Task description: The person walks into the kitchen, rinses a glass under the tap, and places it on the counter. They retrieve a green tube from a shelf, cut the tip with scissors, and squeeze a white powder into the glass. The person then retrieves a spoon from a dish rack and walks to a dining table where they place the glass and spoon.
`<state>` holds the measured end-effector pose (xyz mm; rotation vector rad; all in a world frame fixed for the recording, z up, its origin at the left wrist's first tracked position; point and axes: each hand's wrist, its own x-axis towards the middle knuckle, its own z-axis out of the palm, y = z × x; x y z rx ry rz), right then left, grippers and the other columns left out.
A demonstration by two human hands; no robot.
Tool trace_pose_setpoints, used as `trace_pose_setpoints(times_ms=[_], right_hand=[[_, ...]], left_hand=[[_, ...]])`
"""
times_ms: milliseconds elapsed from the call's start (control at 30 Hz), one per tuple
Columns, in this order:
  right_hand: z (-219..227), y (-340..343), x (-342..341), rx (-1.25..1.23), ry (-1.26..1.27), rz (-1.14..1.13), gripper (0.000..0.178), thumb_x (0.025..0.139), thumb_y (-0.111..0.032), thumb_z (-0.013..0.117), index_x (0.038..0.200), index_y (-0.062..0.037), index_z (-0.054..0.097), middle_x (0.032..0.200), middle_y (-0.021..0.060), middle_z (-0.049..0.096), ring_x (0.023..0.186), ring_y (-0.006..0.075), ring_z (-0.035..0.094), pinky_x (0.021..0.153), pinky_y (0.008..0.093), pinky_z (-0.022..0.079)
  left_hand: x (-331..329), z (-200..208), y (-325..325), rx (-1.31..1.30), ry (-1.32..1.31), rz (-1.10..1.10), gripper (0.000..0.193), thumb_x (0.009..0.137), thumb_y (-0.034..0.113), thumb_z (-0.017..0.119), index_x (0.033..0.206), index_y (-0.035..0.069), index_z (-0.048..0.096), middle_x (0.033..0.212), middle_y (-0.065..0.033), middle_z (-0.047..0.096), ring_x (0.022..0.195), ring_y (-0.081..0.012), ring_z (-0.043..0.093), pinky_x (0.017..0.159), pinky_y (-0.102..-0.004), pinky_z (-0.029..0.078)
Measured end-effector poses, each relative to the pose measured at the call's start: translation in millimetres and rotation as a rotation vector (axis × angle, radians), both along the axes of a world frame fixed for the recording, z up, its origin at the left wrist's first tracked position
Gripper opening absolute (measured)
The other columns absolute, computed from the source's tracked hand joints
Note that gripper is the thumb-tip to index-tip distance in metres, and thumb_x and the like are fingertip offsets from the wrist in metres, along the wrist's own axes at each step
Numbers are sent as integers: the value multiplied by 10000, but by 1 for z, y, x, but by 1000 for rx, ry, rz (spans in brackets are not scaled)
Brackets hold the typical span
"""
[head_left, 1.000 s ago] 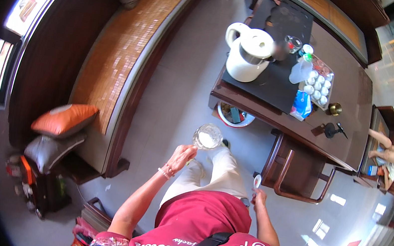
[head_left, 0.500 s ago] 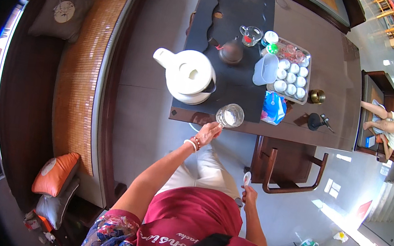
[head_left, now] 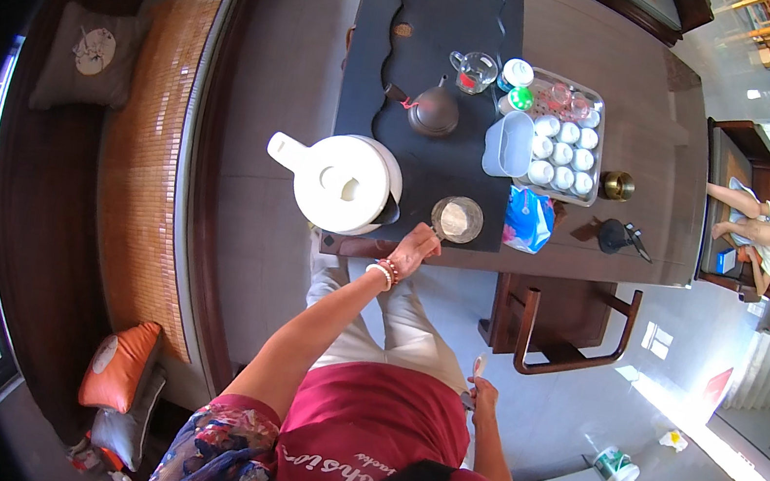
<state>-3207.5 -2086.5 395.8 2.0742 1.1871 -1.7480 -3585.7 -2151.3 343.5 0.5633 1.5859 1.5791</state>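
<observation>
My left hand grips the handle side of a clear glass cup, which sits over the near end of the black tea board. Something pale shows inside the glass. Just left of it stands a white electric kettle. Low by my right side, my right hand is closed around a small, slim white object; its kind is not clear. Farther up the board are a dark clay teapot with a red cord and a glass pitcher.
Right of the board are a translucent plastic tub, a tray of white cups, a blue packet, a brass pot and a black stand. A wooden chair stands nearby. Someone reclines on a far seat.
My left hand has brought the glass cup farther in over the board, from beside its near edge. The white object in my right hand has turned and now looks narrower. The view has shifted slightly.
</observation>
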Motion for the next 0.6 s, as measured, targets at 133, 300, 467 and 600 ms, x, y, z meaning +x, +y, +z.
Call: trace_pose_setpoints(times_ms=[133,300,467,600], right_hand=[[-5,-17,-7,15,-55,-46,212,794,-215,539,871,-46,640,549,-21,453,432,84,416,384,240,330],[-2,-38,-43,129,14,4,233,807,-238,529,854,-45,652,535,-25,434,438,83,392,402,248,325],[-19,-45,-70,142,64,-36,282,816,-280,543,852,-20,647,521,-16,435,451,94,402,429,258,319],[-20,-49,-98,269,59,72,295,793,-322,601,807,-29,635,532,-3,455,469,96,415,446,262,316]], left_hand=[[8,3,3,-20,-332,166,246,871,255,488,831,18,537,853,-68,470,638,-148,509,637,-267,438],[13,23,-16,-271,301,121,369,812,209,580,1117,31,472,1056,-125,468,703,-191,570,684,-313,468],[-27,82,-105,-369,-34,-407,235,827,219,571,994,57,597,863,-43,618,726,-112,591,592,-265,493],[-104,110,-192,-548,17,141,122,806,95,563,878,16,623,770,-70,645,602,-122,599,548,-276,503]])
